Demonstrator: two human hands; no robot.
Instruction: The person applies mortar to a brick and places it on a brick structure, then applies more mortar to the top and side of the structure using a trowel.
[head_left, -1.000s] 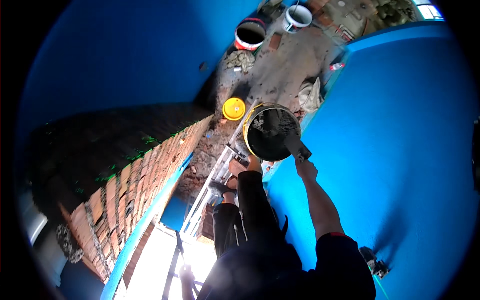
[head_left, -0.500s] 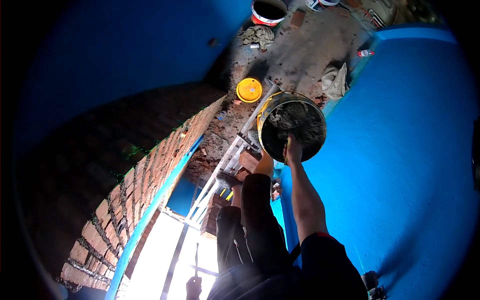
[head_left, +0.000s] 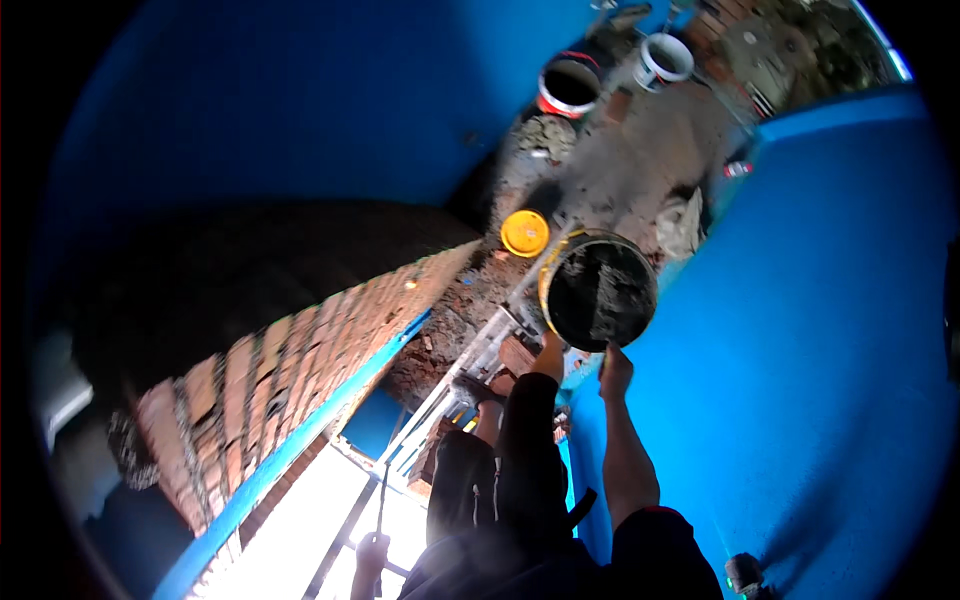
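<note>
My right hand is closed at the near rim of a yellow, mortar-smeared bucket. It grips what looks like a trowel, whose blade is coated in grey mortar and hard to make out against the dark inside. Wet mortar lies in the bucket. At the lower left, my left hand is wrapped round the handle of a slim, straight tool that points upward. Glare behind it hides the tool's exact kind.
A brick wall with a blue edge runs along the left, and a blue wall stands at right. Pale metal rails slant below the bucket. On the floor beyond are a yellow lid or bucket, a red-rimmed bucket and a white bucket.
My right hand has drawn back from over the mortar to the bucket's near rim, bringing the trowel with it. My left hand has come up a little with its tool. The whole view has shifted.
</note>
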